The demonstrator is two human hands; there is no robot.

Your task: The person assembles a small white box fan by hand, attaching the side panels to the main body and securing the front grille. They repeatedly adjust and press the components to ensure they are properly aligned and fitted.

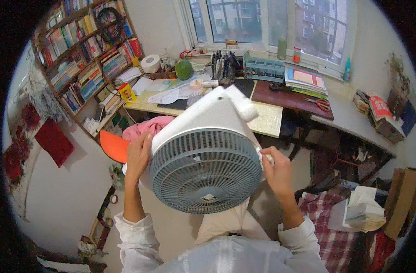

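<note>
A fan with a white housing and a round blue-grey grille is raised in front of my body, its grille tilted toward me. My left hand grips the left side of the housing, with the fingertips partly hidden behind its edge. At the fan's right edge, my right hand is closed in a pinch on a small crumpled white wipe. That wipe is pressed against or very near the rim; whether it is paper or cloth cannot be made out.
A cluttered desk stands beyond the fan, holding pens, papers, a green melon and red scissors. Bookshelves rise at far left. A plaid cloth with an open book lies at lower right. Pink fabric sits behind my left hand.
</note>
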